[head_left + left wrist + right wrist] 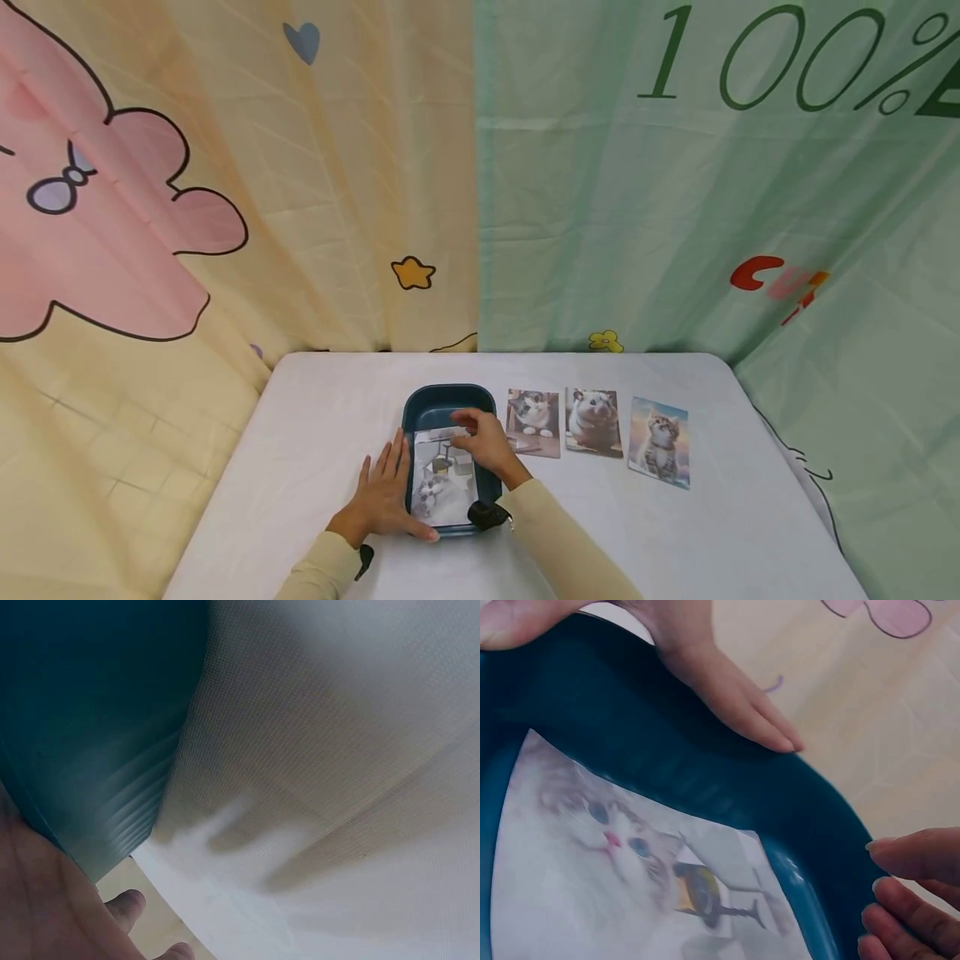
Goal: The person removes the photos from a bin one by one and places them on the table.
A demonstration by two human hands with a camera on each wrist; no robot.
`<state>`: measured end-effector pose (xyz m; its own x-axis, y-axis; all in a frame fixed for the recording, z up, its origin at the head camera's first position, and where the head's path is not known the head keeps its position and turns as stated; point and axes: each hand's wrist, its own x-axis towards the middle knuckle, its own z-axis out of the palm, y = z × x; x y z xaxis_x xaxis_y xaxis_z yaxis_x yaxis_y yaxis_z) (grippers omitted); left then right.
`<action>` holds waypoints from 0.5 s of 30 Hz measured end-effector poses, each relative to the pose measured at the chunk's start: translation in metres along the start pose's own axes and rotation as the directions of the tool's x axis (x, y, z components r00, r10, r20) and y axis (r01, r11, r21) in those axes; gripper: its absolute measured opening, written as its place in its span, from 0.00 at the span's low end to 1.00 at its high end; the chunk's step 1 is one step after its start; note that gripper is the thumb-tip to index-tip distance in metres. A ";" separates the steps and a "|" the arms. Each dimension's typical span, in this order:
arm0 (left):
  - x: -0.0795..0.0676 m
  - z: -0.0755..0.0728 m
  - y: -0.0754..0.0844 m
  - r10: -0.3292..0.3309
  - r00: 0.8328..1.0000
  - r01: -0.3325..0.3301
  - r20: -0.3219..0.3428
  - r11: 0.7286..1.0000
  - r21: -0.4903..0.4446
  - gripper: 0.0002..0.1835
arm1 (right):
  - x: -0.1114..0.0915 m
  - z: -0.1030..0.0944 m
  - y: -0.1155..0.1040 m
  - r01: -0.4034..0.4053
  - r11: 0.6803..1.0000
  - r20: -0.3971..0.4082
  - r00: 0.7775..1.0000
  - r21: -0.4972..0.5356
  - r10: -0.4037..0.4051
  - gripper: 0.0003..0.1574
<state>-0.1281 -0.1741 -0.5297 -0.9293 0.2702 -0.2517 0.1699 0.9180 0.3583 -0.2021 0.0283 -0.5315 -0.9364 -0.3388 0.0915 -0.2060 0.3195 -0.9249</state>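
Observation:
A dark teal plastic tray (441, 398) lies on the white table. Inside it is a picture card (577, 877) showing a pale cat beside a glass; whether more cards lie beneath, I cannot tell. My left hand (384, 498) rests along the tray's left side, fingers straight and thumb at the near rim. In the left wrist view the palm is against the tray's outer wall (97, 712). My right hand (487, 446) hovers over the tray's right part, fingers loosely bent. The right wrist view shows its fingers (915, 922) apart from the card, with nothing between them.
To the right of the tray lie a cat card (534, 421), a hamster card (594, 421) and a kitten card (660, 442) in a row. Printed curtains (360, 167) hang behind the table and at both sides.

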 end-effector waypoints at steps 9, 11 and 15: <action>-0.002 -0.002 0.001 0.004 1.000 -0.004 -0.004 1.000 -0.002 0.81 | 0.001 0.031 0.008 -0.059 0.998 -0.132 0.990 -0.036 0.054 0.22; -0.002 -0.002 0.001 0.006 1.000 -0.006 -0.005 1.000 0.003 0.81 | 0.001 0.035 0.009 -0.073 0.994 -0.153 0.986 -0.077 0.061 0.23; -0.003 -0.003 0.001 0.013 1.000 -0.013 -0.013 1.000 0.006 0.81 | 0.000 0.038 0.011 -0.114 0.977 -0.179 0.980 -0.178 0.081 0.28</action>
<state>-0.1261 -0.1743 -0.5260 -0.9311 0.2786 -0.2353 0.1842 0.9162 0.3559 -0.1934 -0.0017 -0.5560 -0.9858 -0.1475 0.0805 -0.1454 0.5085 -0.8487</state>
